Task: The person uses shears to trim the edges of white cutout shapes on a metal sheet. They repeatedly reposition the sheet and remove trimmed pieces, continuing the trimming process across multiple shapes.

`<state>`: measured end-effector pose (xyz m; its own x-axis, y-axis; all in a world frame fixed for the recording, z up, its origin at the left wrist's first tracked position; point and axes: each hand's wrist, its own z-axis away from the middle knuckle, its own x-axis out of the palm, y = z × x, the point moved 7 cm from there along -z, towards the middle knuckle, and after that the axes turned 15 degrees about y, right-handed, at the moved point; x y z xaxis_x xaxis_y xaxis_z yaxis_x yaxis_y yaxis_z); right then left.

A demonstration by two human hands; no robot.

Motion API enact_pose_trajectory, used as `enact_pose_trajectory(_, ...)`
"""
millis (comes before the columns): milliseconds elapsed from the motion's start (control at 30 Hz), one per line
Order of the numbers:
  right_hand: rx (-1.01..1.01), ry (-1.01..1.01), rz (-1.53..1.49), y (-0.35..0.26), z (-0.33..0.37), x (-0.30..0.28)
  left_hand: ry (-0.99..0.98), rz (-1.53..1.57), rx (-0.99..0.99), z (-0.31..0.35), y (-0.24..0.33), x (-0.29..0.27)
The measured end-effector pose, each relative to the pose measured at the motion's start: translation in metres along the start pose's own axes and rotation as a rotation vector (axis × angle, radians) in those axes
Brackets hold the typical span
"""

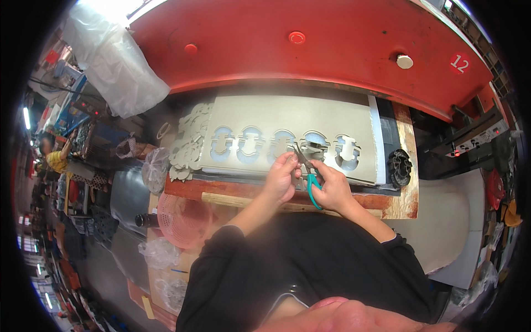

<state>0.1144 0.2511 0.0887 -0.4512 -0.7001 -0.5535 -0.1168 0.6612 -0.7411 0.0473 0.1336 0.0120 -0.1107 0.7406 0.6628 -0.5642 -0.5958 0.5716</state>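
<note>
My right hand [332, 191] grips a pair of scissors with teal handles [313, 193], their blades pointing up and away from me. Close beside the blades, the fingers of my left hand [281, 178] are pinched together; whatever is in them is too small to make out. Both hands hover over the near edge of a pale grey-beige sheet [254, 113]. A row of several rounded cut-out shapes [222, 145] runs along the sheet, with bluish material showing through them. Part of this row lies hidden behind my hands.
Piled cut pieces [191, 141] lie left of the sheet, and a dark cutting die [399, 167] sits to its right. A red machine beam [243, 50] spans the far side. At lower left are a pink basket [182, 220] and clear plastic bags [159, 252]. Another person [57, 160] is far left.
</note>
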Motion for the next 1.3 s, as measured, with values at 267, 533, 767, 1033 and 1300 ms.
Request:
enact_pose_trajectory(267, -0.039, 0.017, -0.023, 0.0015, -0.0005, 0.0011, -0.001, 0.011, 0.002, 0.0, -0.0017, -0.0016)
enact_pose_trajectory(533, -0.039, 0.011, -0.028, 0.0042, 0.002, 0.0021, -0.002, 0.02, 0.005, 0.0006, -0.0025, -0.002)
enact_pose_trajectory(767, -0.086, -0.003, -0.001, 0.0027, 0.0035, 0.0007, 0.039, 0.013, 0.013, 0.002, -0.0038, -0.0035)
enact_pose_trajectory(1033, -0.09, 0.004, -0.004, 0.006, 0.0055, 0.0026, 0.027, 0.024, 0.017, 0.0038, -0.003, -0.0019)
enact_pose_trajectory(1300, -0.007, 0.005, -0.072, 0.002, 0.0056, 0.0045, -0.007, 0.087, -0.025, 0.0018, -0.0061, -0.0014)
